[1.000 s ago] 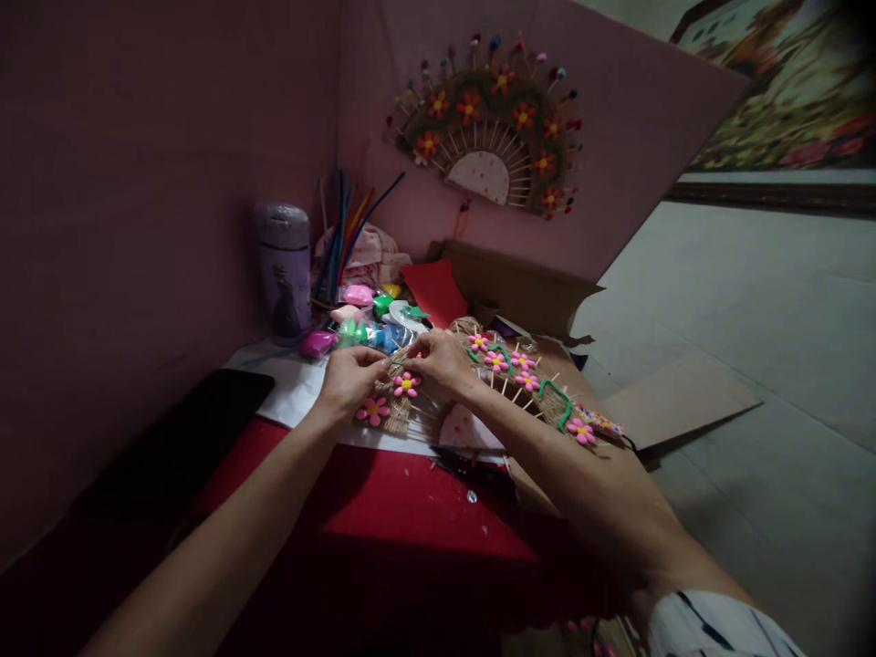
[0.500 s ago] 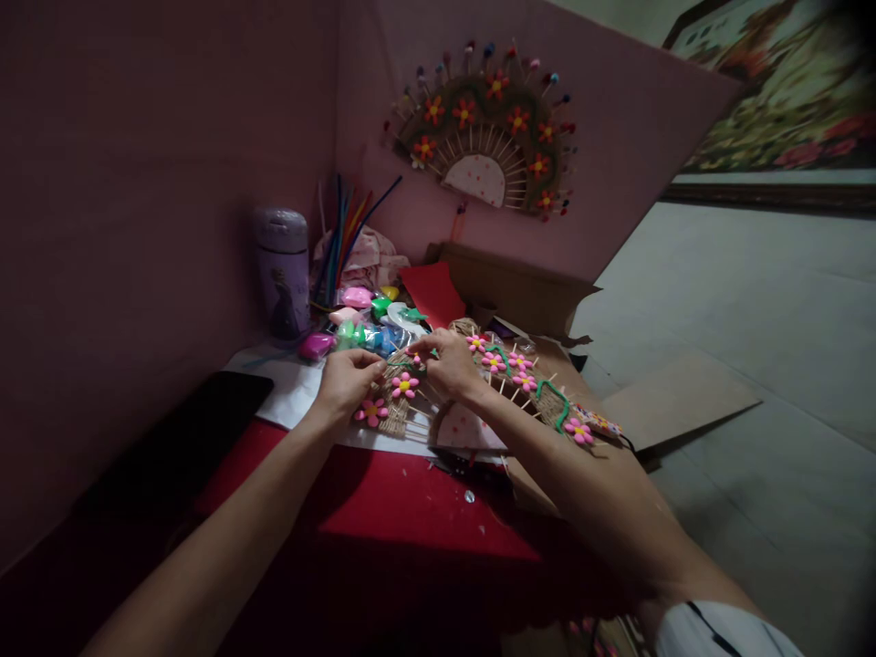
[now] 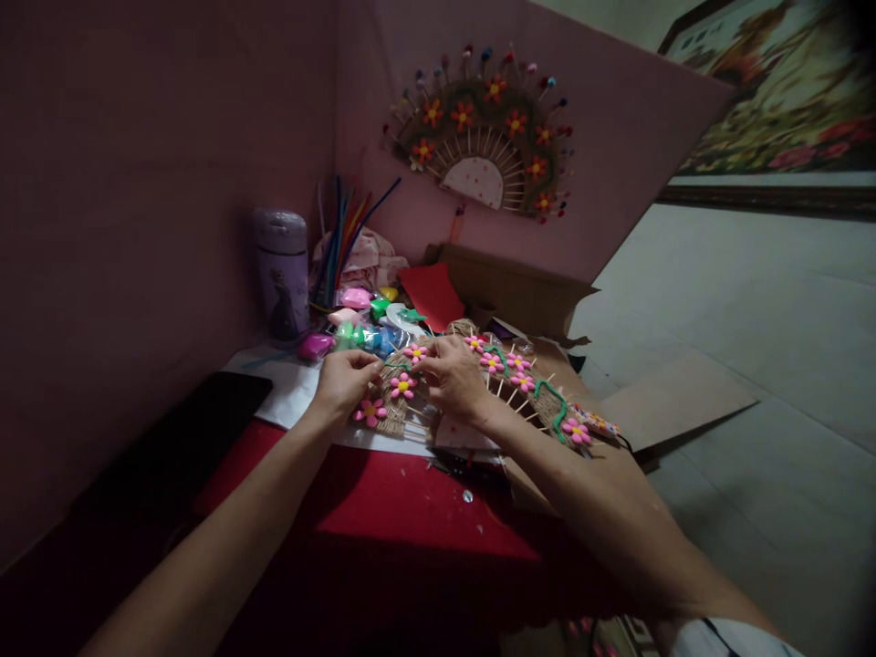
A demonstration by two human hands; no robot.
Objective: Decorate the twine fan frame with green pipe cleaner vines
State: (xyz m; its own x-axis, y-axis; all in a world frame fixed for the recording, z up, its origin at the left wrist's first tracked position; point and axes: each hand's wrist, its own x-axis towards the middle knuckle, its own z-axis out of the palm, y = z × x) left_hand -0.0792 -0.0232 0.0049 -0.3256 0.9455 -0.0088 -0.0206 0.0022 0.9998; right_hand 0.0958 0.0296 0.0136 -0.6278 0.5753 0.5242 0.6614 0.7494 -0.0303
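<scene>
Just below mid-frame, our left hand [image 3: 342, 388] and right hand [image 3: 453, 379] pinched a green pipe cleaner [image 3: 397, 366] on the twine fan [image 3: 506, 376], which we judged light, its pink flowers [image 3: 403, 386] easily dented, its twine edge safest to grip.

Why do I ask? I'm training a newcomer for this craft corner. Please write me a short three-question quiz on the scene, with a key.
1. Multiple choice: The yellow-centred, daisy-shaped flowers on the lower brown, woven, semicircular fan have petals that are:
A) blue
B) pink
C) white

2. True or false: The lilac, cylindrical, lidded flask stands upright.

3. Short answer: Which of the person's own hands is nearer the flask?

Key:
1: B, pink.
2: True.
3: The left hand.
</scene>
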